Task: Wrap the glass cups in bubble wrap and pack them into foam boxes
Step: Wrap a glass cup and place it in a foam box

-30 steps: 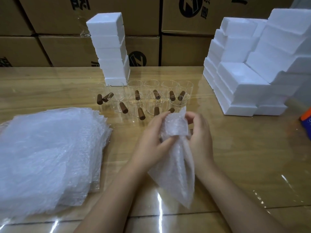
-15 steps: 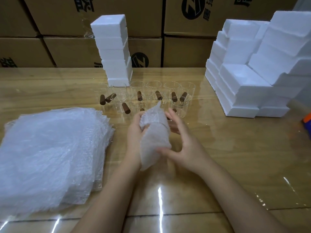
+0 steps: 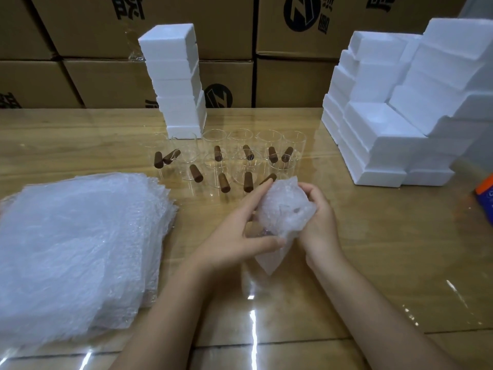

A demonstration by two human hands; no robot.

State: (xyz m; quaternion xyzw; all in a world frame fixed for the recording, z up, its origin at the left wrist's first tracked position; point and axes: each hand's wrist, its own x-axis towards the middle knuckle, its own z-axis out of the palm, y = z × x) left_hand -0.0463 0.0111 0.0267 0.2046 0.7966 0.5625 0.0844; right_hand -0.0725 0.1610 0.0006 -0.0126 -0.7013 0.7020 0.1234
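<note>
A bubble-wrapped bundle [image 3: 285,212] sits between my hands above the wooden table [image 3: 373,249]; the cup inside is hidden by the wrap. My left hand [image 3: 237,233] holds its left side, thumb under it and fingers stretched up along it. My right hand [image 3: 318,217] curls round its right side. Behind the bundle stand several clear glass cups [image 3: 241,150] with brown wooden handles. A thick pile of bubble wrap sheets [image 3: 72,249] lies at the left. Foam boxes are stacked in a tower [image 3: 173,78] at the back and in a big heap [image 3: 400,108] at the right.
Brown cardboard cartons [image 3: 288,81] form a wall behind the table. An orange and blue object [image 3: 486,196] lies at the right edge. Bare tabletop shows in front of my arms and to the right of the bundle.
The loose tail of the wrap has been folded in, and the bundle is now rounder. Both hands have shifted right with it and closed round it.
</note>
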